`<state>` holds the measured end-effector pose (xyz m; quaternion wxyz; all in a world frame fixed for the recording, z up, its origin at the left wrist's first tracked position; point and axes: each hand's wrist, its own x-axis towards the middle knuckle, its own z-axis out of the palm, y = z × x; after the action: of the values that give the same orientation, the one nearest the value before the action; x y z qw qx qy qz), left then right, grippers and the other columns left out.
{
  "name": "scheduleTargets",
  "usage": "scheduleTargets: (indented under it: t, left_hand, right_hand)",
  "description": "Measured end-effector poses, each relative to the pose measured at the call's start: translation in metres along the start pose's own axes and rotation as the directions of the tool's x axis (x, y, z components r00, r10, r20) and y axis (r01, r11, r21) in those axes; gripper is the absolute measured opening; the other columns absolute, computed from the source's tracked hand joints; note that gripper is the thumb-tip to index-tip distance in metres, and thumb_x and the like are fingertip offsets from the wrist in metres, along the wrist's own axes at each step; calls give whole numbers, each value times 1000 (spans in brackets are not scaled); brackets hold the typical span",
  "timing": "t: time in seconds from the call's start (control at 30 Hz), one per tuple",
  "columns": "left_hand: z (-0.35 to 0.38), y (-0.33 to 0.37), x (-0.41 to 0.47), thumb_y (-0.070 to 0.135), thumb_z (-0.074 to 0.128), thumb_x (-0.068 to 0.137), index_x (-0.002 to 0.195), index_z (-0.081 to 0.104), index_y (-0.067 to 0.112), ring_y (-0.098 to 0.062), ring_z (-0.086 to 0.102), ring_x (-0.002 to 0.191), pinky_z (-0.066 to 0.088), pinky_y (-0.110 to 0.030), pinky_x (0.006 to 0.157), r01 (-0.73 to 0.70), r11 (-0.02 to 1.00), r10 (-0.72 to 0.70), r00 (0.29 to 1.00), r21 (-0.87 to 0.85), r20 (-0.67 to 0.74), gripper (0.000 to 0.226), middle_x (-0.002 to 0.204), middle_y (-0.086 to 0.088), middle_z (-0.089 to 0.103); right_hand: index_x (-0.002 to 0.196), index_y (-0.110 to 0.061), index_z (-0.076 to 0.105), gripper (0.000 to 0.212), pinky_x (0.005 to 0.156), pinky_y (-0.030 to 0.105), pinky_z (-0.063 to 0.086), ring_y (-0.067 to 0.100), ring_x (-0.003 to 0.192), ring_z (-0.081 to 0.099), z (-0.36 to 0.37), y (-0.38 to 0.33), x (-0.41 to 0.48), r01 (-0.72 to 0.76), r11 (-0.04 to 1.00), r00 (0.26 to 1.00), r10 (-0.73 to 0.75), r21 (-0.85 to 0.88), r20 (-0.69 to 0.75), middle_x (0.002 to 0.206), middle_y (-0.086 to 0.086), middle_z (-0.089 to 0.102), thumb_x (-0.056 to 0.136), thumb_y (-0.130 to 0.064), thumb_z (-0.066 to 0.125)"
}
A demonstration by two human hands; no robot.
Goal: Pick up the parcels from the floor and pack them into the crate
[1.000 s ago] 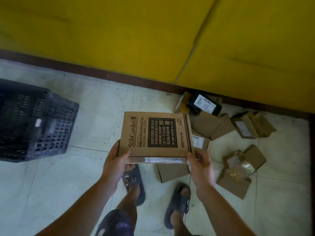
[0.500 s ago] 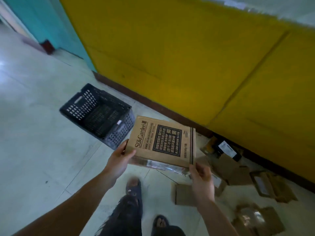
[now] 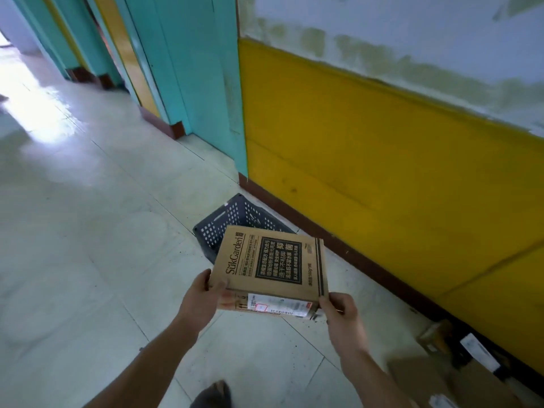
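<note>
Parcel (image 3: 269, 267) in the air, held out in front of you over the pale tiled floor (image 3: 88, 231): I'd judge you're in the carrying step, with the drop not yet made. The yellow wall (image 3: 382, 172) runs along the right, and the dark perforated crate (image 3: 232, 222) sits on the floor close to its brown skirting, just beyond the parcel, whose far edge hides the crate's near right part. The next move, as I read it, is to bring the box over the crate's open top, level it and lower it in flat (whether anything already lies inside, you can't tell from here). More parcels (image 3: 459, 375) lie blurred on the floor at the near right, so the task looks far from finished. The box itself is a flat brown carton, slightly tilted, with "SukGarden" and a black panel of text printed on top and a white shipping label on its near side. Your left hand (image 3: 203, 301) grips the near left corner, thumb on top. Your right hand (image 3: 343, 318) grips the near right corner, fingers curled round the edge
</note>
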<state>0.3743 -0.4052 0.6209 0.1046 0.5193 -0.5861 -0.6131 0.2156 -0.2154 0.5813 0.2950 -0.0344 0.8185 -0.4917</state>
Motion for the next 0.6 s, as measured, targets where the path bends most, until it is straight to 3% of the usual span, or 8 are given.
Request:
scheduleTargets:
  t: [0.07, 0.17, 0.27, 0.33, 0.4, 0.5, 0.6]
  left_hand:
    - [-40, 8, 21, 14, 50, 97, 120, 54, 20, -20, 59, 101, 45, -33, 89, 2, 1000, -2, 1000, -15, 8, 24, 109, 0, 65]
    - [-85, 18, 59, 14, 50, 97, 123, 55, 23, -19, 59, 102, 43, -31, 87, -3, 1000, 2, 999, 26, 33, 28, 110, 2, 65]
    - [-109, 30, 98, 15, 50, 96, 124, 56, 25, -17, 59, 102, 42, -25, 83, -7, 998, 3, 997, 55, 82, 30, 111, 3, 66]
    - [-117, 38, 130, 15, 51, 96, 123, 56, 27, -16, 59, 103, 42, -21, 78, -11, 998, 4, 993, 55, 114, 30, 111, 3, 66]
    - [-121, 46, 165, 14, 51, 96, 122, 56, 27, -18, 57, 107, 42, -24, 83, -5, 998, -4, 991, 61, 134, 30, 112, 3, 65]
    - [-123, 55, 216, 12, 49, 97, 125, 54, 28, -19, 54, 109, 41, -30, 89, 12, 996, -24, 989, 85, 149, 32, 114, 2, 63]
    - [-126, 67, 266, 13, 46, 100, 121, 51, 31, -19, 51, 109, 40, -39, 97, 49, 991, -73, 979, 128, 189, 29, 113, 5, 60]
  right_hand:
    - [107, -22, 58, 13, 66, 30, 46, 14, 82, 58, 44, -21, 0, -40, 998, 999, 40, 48, -18, 93, -5, 65, 95, -28, 54]
    - [111, -23, 57, 16, 73, 36, 52, 15, 83, 59, 96, -49, 3, -100, 991, 994, 102, 84, -26, 94, -6, 65, 97, -30, 52]
    - [108, -30, 59, 14, 56, 26, 45, 13, 72, 56, 131, -69, 11, -98, 993, 993, 101, 58, -55, 86, -9, 64, 99, -34, 49]
    - [109, -31, 58, 14, 54, 22, 40, 9, 75, 56, 152, -81, 28, -93, 994, 990, 99, 61, -103, 86, -14, 63, 98, -34, 49]
    - [113, -30, 55, 17, 61, 24, 45, 13, 83, 58, 176, -90, 51, -129, 985, 980, 145, 113, -139, 93, -10, 63, 97, -36, 53]
    - [122, -25, 50, 35, 88, 41, 53, 23, 98, 56, 213, -99, 89, -250, 942, 941, 291, 224, -175, 112, 2, 58, 92, -42, 58]
    - [129, -19, 48, 43, 89, 42, 51, 23, 99, 55, 247, -108, 128, -314, 900, 912, 374, 304, -167, 114, 4, 57, 92, -37, 60]
